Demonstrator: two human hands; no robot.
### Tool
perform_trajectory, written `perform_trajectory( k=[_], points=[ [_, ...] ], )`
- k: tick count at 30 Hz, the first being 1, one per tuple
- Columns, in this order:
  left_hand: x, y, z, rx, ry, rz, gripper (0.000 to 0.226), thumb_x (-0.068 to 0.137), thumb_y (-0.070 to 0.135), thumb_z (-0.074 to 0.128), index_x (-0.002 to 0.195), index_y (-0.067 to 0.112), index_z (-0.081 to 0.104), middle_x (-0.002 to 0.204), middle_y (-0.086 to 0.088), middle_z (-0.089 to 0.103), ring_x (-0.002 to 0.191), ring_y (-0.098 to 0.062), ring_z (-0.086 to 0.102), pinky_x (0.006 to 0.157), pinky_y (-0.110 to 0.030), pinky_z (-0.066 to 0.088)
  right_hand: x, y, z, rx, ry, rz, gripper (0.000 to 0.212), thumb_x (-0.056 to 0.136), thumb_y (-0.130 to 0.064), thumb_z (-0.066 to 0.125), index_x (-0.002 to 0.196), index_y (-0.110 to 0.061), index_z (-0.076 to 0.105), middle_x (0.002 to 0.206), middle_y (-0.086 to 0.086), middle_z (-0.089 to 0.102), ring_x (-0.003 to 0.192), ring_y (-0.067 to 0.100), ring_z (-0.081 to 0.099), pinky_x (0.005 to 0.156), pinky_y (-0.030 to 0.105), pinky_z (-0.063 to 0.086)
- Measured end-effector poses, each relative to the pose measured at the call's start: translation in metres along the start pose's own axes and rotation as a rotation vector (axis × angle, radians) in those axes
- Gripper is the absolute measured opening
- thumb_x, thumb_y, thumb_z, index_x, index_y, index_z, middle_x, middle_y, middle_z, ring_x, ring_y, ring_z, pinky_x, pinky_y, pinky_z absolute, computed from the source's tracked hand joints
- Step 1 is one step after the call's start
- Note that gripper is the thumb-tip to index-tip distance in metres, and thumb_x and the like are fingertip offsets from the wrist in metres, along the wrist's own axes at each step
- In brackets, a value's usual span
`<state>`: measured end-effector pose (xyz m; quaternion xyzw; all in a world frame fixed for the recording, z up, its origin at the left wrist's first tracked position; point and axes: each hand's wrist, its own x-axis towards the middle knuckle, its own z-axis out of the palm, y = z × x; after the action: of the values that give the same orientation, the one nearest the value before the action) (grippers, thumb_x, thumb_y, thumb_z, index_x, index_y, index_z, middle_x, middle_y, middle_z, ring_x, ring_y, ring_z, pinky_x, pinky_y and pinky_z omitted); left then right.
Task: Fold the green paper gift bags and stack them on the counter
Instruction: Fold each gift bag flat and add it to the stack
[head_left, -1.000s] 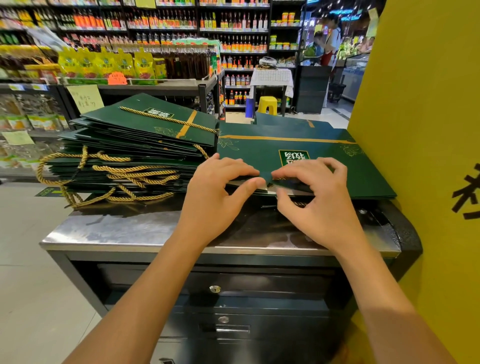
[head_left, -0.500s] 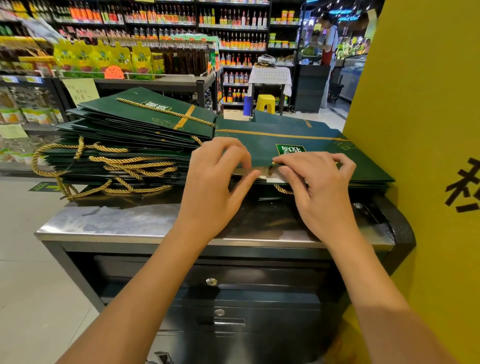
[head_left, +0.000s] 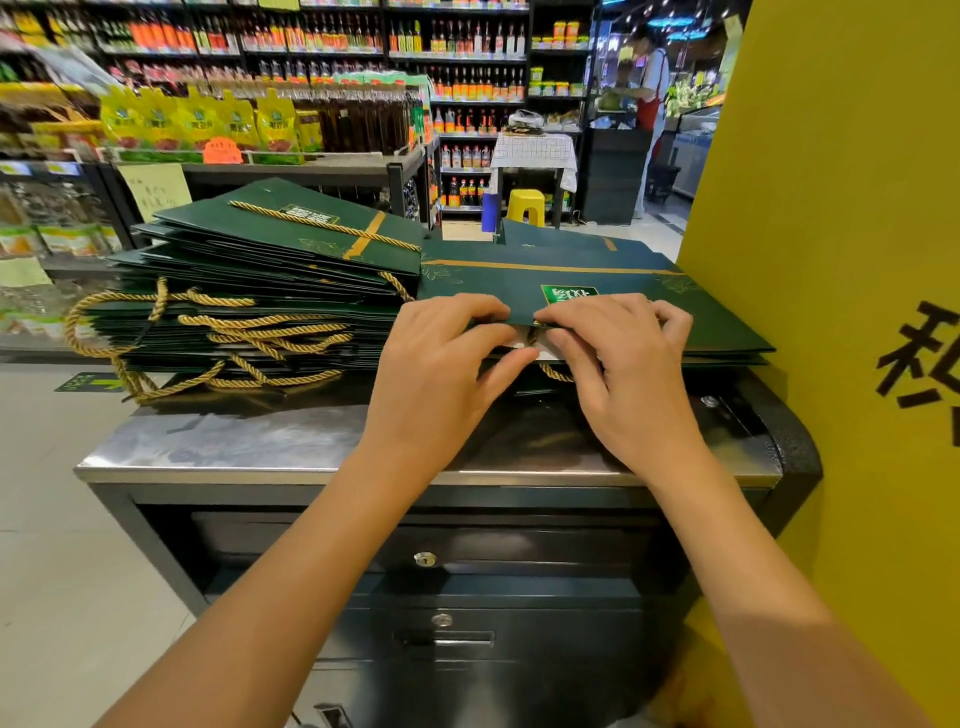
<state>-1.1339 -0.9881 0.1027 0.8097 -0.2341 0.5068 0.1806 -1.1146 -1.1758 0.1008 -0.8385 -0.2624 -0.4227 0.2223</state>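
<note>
**Two hands pinched one green bag (head_left: 519, 280) on a steel counter (head_left: 260, 447)**

The counter filled the middle of the frame. Its brushed top was dull with reflections, and its dark front below carried drawers with round locks (head_left: 425, 559). A yellow wall (head_left: 831, 208) bearing part of a large black character rose along the right side. Pale floor tiles (head_left: 52, 545) showed at lower left. Shop shelves (head_left: 457, 62) packed with bottles ran across the upper frame, with yellow pouches (head_left: 197, 124) on a nearer rack at upper left. At upper centre a yellow stool (head_left: 525, 205) stood beside a small table under a checked cloth (head_left: 535, 150). A person in a red apron (head_left: 649, 88) stood at upper right.

The green bag lay flat on the right half of the counter, on top of a low pile of the same bags. It was dark green with a gold stripe across it, faint gold leaf drawings near its corners and a lighter green label just beyond the fingers. The left hand (head_left: 441, 374) and right hand (head_left: 623, 374) met at its near edge. Each had its fingers curled over the top and its thumb beneath, pinching that edge. A pale lining and a loop of gold rope showed between the thumbs. Just beside the bag, at centre left, sat a taller stack of folded bags (head_left: 270, 291), fanned and tilted. Gold rope handles (head_left: 234, 332) spilled over its near side.
</note>
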Motion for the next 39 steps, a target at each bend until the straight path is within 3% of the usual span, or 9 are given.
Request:
perform_trajectory(
  k=[6,20,26,32,34,36,39],
  points=[
    [0.003,0.003,0.003,0.024,0.021,-0.060,0.025,0.090,0.040,0.072,0.092,0.016,0.078,0.103,0.000,0.072,0.095,-0.020,0.065,0.094,-0.041,0.040,0.000,-0.001,-0.001,-0.001,0.000,-0.010,0.022,0.105,-0.030,0.051,0.118,-0.028,0.069,0.116,-0.012,0.068,0.111,0.016,0.057,0.090,0.034,0.022],
    [0.005,0.012,0.008,0.023,0.077,-0.122,0.009,0.083,0.023,0.071,0.075,0.018,0.068,0.096,0.006,0.069,0.092,-0.012,0.061,0.111,-0.042,0.028,0.000,-0.002,0.000,0.009,-0.010,-0.049,0.025,0.105,-0.031,0.051,0.123,-0.027,0.068,0.119,-0.012,0.068,0.112,0.015,0.057,0.091,0.033,0.025],
    [0.004,0.015,0.004,-0.128,0.069,-0.140,0.010,0.075,0.018,0.068,0.072,0.016,0.059,0.098,0.005,0.067,0.095,-0.011,0.060,0.110,-0.048,0.033,0.000,-0.002,-0.001,0.036,0.041,0.009,0.031,0.103,-0.035,0.050,0.125,-0.022,0.068,0.116,-0.007,0.069,0.112,0.015,0.059,0.090,0.028,0.027],
    [0.003,0.020,-0.004,-0.322,-0.041,-0.137,0.011,0.070,0.021,0.056,0.072,0.020,0.045,0.106,0.002,0.065,0.105,-0.009,0.056,0.104,-0.043,0.034,-0.001,0.000,-0.003,0.075,0.072,0.058,0.027,0.102,-0.034,0.053,0.120,-0.022,0.069,0.115,-0.010,0.070,0.112,0.013,0.060,0.092,0.029,0.029],
    [0.001,0.020,-0.006,-0.335,-0.066,-0.149,0.011,0.071,0.022,0.056,0.079,0.017,0.051,0.109,0.001,0.063,0.106,-0.009,0.056,0.103,-0.042,0.035,-0.002,0.000,-0.003,0.095,0.074,0.061,0.023,0.100,-0.031,0.057,0.117,-0.023,0.071,0.113,-0.012,0.070,0.111,0.011,0.059,0.092,0.028,0.028],
    [0.002,0.021,-0.008,-0.339,-0.099,-0.173,0.031,0.073,0.026,0.059,0.101,0.012,0.055,0.116,0.001,0.061,0.109,-0.010,0.055,0.103,-0.041,0.037,-0.002,0.000,-0.003,0.103,0.081,0.063,0.020,0.099,-0.030,0.060,0.114,-0.023,0.072,0.111,-0.013,0.070,0.110,0.008,0.059,0.093,0.027,0.028],
    [0.003,0.021,-0.011,-0.214,-0.219,-0.163,0.067,0.076,0.029,0.067,0.138,0.017,0.046,0.135,0.005,0.053,0.125,-0.008,0.047,0.109,-0.039,0.033,-0.002,0.000,-0.004,0.123,0.080,0.072,0.018,0.097,-0.028,0.063,0.112,-0.024,0.072,0.110,-0.015,0.069,0.109,0.007,0.058,0.094,0.026,0.028]
  ],
)
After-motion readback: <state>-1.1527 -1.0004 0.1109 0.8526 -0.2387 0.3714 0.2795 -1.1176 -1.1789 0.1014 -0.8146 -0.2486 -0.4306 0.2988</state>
